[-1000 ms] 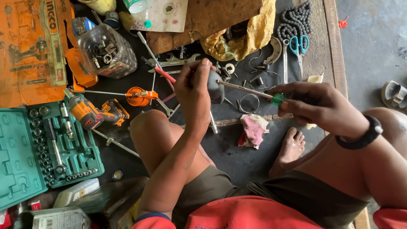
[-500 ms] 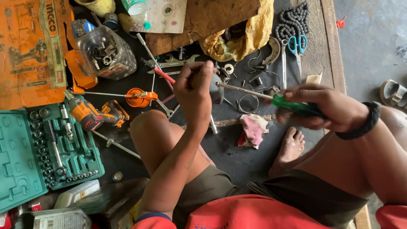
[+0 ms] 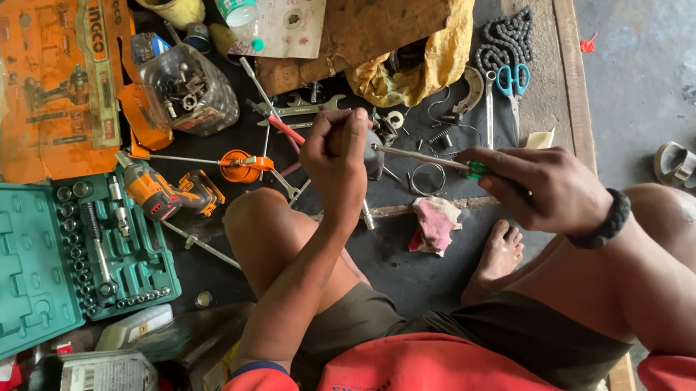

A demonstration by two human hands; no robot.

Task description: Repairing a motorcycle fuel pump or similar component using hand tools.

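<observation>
Fingers of your right hand (image 3: 547, 189) clench a green-handled screwdriver (image 3: 434, 160), its thin steel shaft pointing to nine o'clock into the small metal part (image 3: 371, 152) pinched by your left hand (image 3: 336, 162).

Soft, even daylight throughout, moderately bright; no hard-edged shadows anywhere. Brightest along the right of the frame, on the pale concrete floor (image 3: 655, 30), slightly washed out. Dimmer toward the lower left corner, with detail lost in murk. Faint sheen on the clear plastic jar (image 3: 189, 87) at upper left, no strong glare. Sharp focus across the centre; slight motion softness on the left hand (image 3: 338, 158). Mild wide-angle stretching at the edges.
</observation>
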